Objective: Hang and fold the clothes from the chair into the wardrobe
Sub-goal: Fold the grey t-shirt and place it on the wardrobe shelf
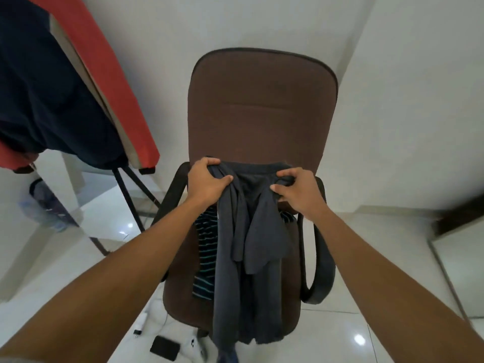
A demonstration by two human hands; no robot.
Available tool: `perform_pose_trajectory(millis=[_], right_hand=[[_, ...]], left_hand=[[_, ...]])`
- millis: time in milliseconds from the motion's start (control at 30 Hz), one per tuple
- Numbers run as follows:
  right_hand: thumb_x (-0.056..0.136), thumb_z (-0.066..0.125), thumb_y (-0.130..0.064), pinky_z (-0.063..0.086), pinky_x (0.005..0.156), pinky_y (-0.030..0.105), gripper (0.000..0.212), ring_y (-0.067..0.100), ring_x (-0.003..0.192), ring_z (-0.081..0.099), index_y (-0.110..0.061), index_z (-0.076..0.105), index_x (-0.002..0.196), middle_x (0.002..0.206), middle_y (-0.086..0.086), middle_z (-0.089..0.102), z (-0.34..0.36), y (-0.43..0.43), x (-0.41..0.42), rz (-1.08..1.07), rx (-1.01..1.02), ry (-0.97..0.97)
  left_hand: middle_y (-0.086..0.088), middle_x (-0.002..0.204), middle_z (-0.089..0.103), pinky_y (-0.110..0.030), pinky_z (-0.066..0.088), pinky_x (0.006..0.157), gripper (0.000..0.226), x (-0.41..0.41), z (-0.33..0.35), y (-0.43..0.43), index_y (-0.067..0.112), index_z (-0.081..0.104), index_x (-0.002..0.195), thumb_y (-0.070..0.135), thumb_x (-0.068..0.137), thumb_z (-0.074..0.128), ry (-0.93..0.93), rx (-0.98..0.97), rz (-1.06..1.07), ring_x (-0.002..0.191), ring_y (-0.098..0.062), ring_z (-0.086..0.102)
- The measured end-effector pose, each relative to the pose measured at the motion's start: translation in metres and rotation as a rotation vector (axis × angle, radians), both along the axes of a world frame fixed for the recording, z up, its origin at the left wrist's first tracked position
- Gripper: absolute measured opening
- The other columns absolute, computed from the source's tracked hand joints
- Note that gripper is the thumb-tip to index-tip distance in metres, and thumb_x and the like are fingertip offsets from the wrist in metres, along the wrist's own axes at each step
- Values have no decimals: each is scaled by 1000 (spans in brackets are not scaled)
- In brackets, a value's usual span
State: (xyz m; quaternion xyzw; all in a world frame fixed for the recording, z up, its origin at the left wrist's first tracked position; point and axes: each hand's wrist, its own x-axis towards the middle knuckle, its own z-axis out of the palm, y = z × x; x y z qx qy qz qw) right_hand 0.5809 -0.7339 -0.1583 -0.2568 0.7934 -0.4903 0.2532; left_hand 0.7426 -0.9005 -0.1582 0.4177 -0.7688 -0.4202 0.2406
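Garment (pixel 230 258) of limp grey cloth, top edge bunched in grip of left hand (pixel 207 180) and right hand (pixel 298 191).

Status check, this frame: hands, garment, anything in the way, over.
Left hand and right hand both gripping the grey garment at its top edge, over the brown chair. Striped garment on the seat beneath. Nothing blocking.

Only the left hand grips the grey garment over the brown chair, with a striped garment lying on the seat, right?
No: in the head view both the left hand and the right hand grip the grey garment over the brown chair. The striped garment does lie on the seat.
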Motion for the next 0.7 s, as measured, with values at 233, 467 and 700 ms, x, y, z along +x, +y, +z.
perform_pose_trajectory(millis=[233,467,700], right_hand=[[83,80,-16,55,93,39,40,19,101,61,-8,66,120,118,9,57,-122,-73,-69,53,260,153],[88,75,-27,54,97,42,57,27,113,60,-9,53,137,133,8,47,-184,-118,-112,75,283,54],[92,67,-14,51,93,31,36,26,106,62,-6,65,127,120,6,57,-200,-80,-84,192,308,207]], left_hand=[[-4,132,51,-38,44,108,43,-64,-113,-87,19,58,129,24,90,73,-145,117,-171,123,-24,52],[-4,138,46,-35,42,110,50,-115,-176,-124,15,54,138,21,91,71,-94,186,-167,128,-22,49],[-3,118,67,-35,53,98,24,-80,-203,-89,17,70,113,23,90,73,-56,148,-99,108,-17,64]])
